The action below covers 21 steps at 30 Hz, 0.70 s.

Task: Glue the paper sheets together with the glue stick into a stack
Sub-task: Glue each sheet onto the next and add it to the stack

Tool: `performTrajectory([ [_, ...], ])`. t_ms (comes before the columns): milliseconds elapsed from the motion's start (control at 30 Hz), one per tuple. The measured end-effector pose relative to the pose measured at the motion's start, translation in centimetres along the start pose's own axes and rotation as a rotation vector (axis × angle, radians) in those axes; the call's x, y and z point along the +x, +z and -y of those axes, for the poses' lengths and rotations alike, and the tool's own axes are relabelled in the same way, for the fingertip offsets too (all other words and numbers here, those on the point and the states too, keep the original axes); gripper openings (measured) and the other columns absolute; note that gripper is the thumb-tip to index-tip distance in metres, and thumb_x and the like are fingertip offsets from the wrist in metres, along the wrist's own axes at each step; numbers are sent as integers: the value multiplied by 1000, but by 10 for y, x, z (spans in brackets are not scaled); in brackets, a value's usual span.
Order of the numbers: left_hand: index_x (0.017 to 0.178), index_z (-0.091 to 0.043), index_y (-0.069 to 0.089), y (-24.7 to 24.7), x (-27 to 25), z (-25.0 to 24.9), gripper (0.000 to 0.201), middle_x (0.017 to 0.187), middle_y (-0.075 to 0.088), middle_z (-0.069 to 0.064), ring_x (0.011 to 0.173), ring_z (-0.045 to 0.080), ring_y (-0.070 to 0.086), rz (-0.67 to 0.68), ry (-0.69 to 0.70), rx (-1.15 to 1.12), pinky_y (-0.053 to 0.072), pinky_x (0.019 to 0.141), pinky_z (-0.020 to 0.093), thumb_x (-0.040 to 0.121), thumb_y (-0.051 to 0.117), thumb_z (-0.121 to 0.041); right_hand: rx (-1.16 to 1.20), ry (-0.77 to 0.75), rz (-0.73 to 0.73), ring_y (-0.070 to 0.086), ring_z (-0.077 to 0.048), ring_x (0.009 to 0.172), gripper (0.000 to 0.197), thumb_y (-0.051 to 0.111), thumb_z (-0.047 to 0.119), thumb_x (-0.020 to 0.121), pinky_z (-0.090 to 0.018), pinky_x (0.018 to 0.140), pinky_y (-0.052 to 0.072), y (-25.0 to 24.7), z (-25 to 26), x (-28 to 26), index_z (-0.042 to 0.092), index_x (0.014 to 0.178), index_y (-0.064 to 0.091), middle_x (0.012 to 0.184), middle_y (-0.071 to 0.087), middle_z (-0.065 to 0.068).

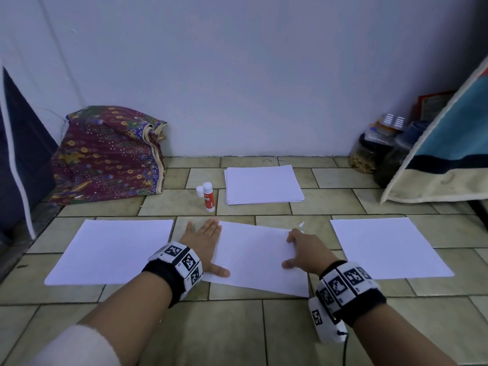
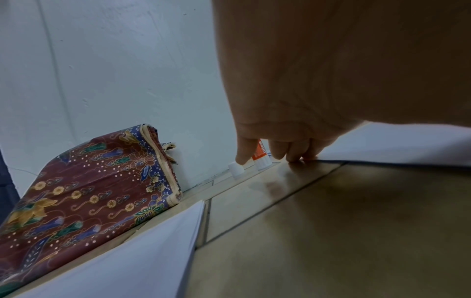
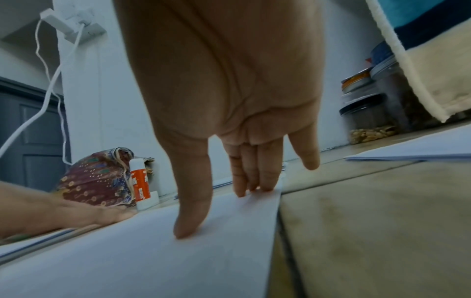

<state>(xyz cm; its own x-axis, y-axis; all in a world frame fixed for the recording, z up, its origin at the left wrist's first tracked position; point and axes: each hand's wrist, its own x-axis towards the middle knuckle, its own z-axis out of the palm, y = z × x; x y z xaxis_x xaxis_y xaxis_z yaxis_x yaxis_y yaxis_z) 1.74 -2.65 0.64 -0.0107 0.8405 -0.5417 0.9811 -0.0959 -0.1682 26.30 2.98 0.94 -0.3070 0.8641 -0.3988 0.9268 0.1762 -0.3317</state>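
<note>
Spreading across the scene, the tiled floor (image 1: 237, 326) carries everything, with the pale wall (image 1: 237, 75) behind it. A patterned cloth bundle (image 1: 108, 154) sits in the far left corner, and jars (image 1: 369, 154) stand at the far right under a hanging blue and cream cloth (image 1: 435, 154). Only the right wrist view shows a white charger and cable (image 3: 51, 80) plugged in on the wall.

A stack of paper (image 1: 262, 184) lies near the wall. Three single sheets lie in a row nearer the person: the left sheet (image 1: 113, 249), the middle sheet (image 1: 258, 260), skewed against the tile lines, and the right sheet (image 1: 388, 247).

The left hand (image 1: 206, 241) lies flat on the middle sheet's left edge, fingers straight and together, thumb spread onto the paper. The left wrist view shows its fingertips (image 2: 293, 157) touching down at the sheet's far corner. The right hand (image 1: 301, 249) rests on the sheet's right part; the right wrist view shows three straight fingers (image 3: 252, 177) and the thumb pressing the paper, the little finger lifted clear. Neither grip pinches anything.

The glue stick (image 1: 208, 197) stands upright between bundle and stack, uncapped, with its white cap (image 1: 199, 191) just beside it.
</note>
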Motion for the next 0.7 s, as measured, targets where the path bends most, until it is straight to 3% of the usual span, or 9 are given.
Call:
performTrajectory([
  [100,153,-8,-5,-4,-2,0,109,162,-9,5,149,18,-4,-25,-20,-11,2,117,58,82,38,-78,-96,-22,-12,52,-19,105,64,79,33,76,-24,77,39,-3,6,-1,12,125,44,123,55,-7],
  [167,152,-8,11,-10,-1,-6,97,161,8,4,146,20,12,-120,-28,-1,7,116,59,85,34,-75,-265,-16,-38,46,-21,115,67,76,37,78,-28,87,43,-3,12,-2,11,129,43,133,45,-9],
  [267,151,-14,17,-15,-2,-22,75,159,14,1,141,21,23,-243,90,-62,18,115,50,94,45,-53,-528,2,-96,32,-30,130,55,65,33,87,-39,101,38,-3,26,-2,13,134,44,137,34,-13],
  [367,147,-19,28,-18,-1,-34,55,152,29,1,133,23,34,-234,224,-99,33,106,39,97,48,-33,-514,-21,-90,43,-31,127,34,41,16,96,-37,99,38,1,40,3,9,129,49,133,47,-11],
  [433,139,-18,42,-27,-3,-37,44,139,44,3,124,23,43,-226,203,-61,37,98,36,97,48,-31,-473,-27,-86,52,-27,116,31,41,21,98,-34,92,41,5,51,5,9,123,53,127,52,-9],
  [500,125,-17,55,-34,-7,-37,36,125,54,4,114,24,52,-212,162,-15,38,92,33,94,54,-36,-439,-45,-67,50,-27,115,38,47,35,98,-35,92,42,13,64,6,8,124,53,128,48,-10],
  [600,114,-14,59,-32,-8,-34,47,116,59,4,106,23,55,-212,96,21,40,85,30,83,68,-47,-394,-126,-37,44,-29,121,46,57,36,94,-36,95,43,26,83,7,6,128,49,132,42,-13],
  [700,133,-10,39,-17,-1,-26,88,135,43,7,124,23,41,-208,34,-96,39,98,35,69,74,-60,-341,-283,-19,46,-31,121,38,55,11,93,-38,96,44,33,96,12,4,129,44,132,40,-14],
])
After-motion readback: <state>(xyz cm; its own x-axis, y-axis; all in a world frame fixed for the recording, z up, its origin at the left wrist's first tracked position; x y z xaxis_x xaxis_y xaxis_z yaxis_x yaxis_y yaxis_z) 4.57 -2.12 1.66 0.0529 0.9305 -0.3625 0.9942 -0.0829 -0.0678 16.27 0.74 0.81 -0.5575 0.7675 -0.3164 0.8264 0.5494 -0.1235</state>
